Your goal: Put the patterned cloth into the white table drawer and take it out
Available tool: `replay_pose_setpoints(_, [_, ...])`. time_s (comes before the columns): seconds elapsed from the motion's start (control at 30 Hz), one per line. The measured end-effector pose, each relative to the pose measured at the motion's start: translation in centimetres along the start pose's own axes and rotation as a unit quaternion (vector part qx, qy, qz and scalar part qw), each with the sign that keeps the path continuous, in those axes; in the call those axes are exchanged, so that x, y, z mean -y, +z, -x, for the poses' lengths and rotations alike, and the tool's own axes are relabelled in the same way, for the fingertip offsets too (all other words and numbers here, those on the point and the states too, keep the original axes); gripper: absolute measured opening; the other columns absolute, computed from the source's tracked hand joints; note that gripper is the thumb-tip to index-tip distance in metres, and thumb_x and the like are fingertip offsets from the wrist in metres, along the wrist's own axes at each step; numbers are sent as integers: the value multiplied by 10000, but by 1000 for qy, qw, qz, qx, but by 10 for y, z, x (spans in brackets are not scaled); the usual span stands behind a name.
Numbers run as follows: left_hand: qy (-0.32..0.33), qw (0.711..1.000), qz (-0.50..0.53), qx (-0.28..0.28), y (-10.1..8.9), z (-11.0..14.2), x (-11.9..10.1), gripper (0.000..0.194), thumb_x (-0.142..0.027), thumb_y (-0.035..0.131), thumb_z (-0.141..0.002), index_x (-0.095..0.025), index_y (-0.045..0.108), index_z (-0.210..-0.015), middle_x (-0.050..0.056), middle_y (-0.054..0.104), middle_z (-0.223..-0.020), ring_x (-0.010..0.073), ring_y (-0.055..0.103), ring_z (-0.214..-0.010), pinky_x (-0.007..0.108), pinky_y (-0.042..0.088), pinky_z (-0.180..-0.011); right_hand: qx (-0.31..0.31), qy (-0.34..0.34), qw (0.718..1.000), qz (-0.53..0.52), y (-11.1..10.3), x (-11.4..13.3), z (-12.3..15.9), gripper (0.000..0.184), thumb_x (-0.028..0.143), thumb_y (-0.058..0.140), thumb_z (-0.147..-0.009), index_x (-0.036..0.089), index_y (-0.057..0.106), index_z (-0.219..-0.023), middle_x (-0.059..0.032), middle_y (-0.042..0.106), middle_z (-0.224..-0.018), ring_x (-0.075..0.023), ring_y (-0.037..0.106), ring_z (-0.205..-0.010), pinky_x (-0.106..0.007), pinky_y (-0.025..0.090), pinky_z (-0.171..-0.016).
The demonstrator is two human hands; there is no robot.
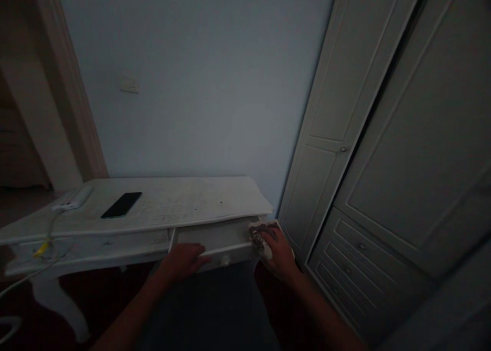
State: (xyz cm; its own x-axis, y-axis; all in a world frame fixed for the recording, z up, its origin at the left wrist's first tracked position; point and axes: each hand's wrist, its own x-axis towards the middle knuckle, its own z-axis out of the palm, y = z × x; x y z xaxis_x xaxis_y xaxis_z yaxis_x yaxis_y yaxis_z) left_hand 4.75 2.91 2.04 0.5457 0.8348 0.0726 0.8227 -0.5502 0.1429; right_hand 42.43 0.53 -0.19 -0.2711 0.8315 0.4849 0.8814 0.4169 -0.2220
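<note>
A white drawer (215, 234) is pulled out from the white table (180, 192). Its front carries a round knob (224, 261). My left hand (184, 260) grips the left part of the drawer front, with the fingers bent over its top edge. At the drawer's right end, my right hand (279, 249) is closed on a bunched cloth (261, 239), patterned in brown and white. The cloth lies against the right side of the drawer, and part of it hangs behind the hand. Nothing can be made out inside the drawer in this dim light.
On the tabletop's left side lie a black phone (121, 205) and a white power strip (72, 198) with a cable and yellow plug (42, 248). A tall grey-white wardrobe (326, 121) stands close on the right. Behind the table is a pale blue wall (207, 85).
</note>
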Motion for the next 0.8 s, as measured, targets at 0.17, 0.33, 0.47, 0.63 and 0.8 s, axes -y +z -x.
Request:
replay_pose_setpoints(0.17, [-25, 990, 135, -31, 3, -9, 5, 648, -700, 345, -1005, -207, 752, -897, 132, 775, -943, 320, 713, -925, 410, 484, -875, -56, 15, 998, -36, 44, 49, -6, 661, 268, 767, -731, 252, 622, -1376, -161, 506, -1400, -368, 511, -1269, -508, 498, -1028])
replay_pose_setpoints(0.33, [-102, 932, 338, -82, -6, -23, 20, 959, -853, 63, -932, -193, 757, -890, 102, 770, -900, 284, 678, -910, 401, 513, -887, 24, -80, 996, -20, 82, 163, -37, 612, 386, 760, -800, 310, 604, -1387, -143, 552, -1383, -380, 524, -1212, -549, 496, -999])
replay_pose_setpoints(0.47, [-108, 882, 454, -70, -11, -28, 29, 903, -946, 356, -830, -165, 781, -991, 104, 781, -1013, 305, 661, -1045, 379, 512, -952, 46, -155, 987, 1, 105, 220, -47, 448, 423, 571, -996, 324, 576, -1432, -125, 599, -1320, -352, 561, -1151, -518, 504, -968])
replay_pose_setpoints(0.63, [-81, 884, 461, -13, -10, -28, 31, 894, -930, 456, -793, -160, 778, -1111, 96, 767, -966, 264, 663, -913, 359, 524, -837, 99, -290, 952, -1, 126, 207, -31, 334, 389, 437, -1092, 420, 629, -1363, -25, 648, -1352, -310, 597, -1182, -459, 526, -976])
replay_pose_setpoints(0.8, [-45, 904, 425, 33, -9, -28, 29, 769, -872, 537, -804, -166, 812, -939, 102, 786, -978, 275, 664, -954, 359, 498, -889, 112, -243, 963, 17, 126, 154, 0, 279, 396, 554, -1059, 380, 658, -1318, -54, 675, -1283, -304, 628, -1121, -455, 567, -903])
